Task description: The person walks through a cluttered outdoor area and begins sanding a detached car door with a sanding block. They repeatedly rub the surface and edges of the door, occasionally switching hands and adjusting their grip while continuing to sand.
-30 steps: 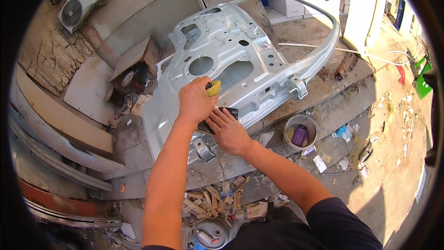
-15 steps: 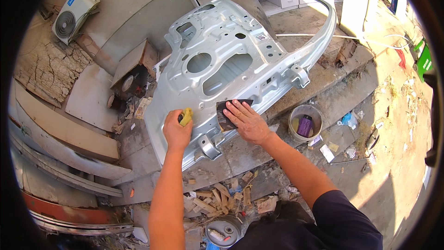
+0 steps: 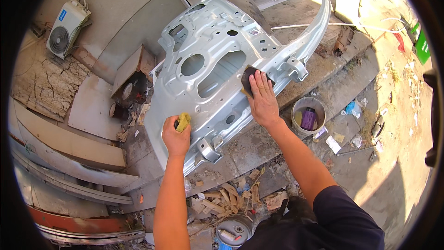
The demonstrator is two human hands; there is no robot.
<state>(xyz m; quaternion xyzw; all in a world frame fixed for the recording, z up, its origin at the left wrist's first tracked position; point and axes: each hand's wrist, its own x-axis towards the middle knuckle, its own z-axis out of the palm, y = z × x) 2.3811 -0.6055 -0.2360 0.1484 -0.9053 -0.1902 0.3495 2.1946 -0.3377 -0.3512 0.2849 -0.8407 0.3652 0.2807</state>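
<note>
A bare silver-grey car door panel (image 3: 167,97), with several cut-out holes and an arched window frame, lies tilted in front of me. My left hand (image 3: 175,137) is closed round a yellowish sponge (image 3: 184,121) at the door's near left part; a small dark piece shows beside it, too little to name. Farther up the near edge, my right hand (image 3: 263,104) presses a dark sheet of sandpaper (image 3: 248,77) against the metal, fingers outstretched over it. A hinge bracket (image 3: 295,68) sits just right of that hand, and another bracket (image 3: 209,151) is nearer me.
A bucket (image 3: 298,127) holding a purple container (image 3: 309,119) stands right of the door. Wood scraps (image 3: 226,199) and a lidded drum (image 3: 233,228) lie below. An air-conditioner unit (image 3: 67,28) and curved panels (image 3: 74,139) are at the left.
My right hand has slid the sandpaper up and right along the door's near edge, uncovering an oval hole. My left hand keeps the sponge at about the same spot.
</note>
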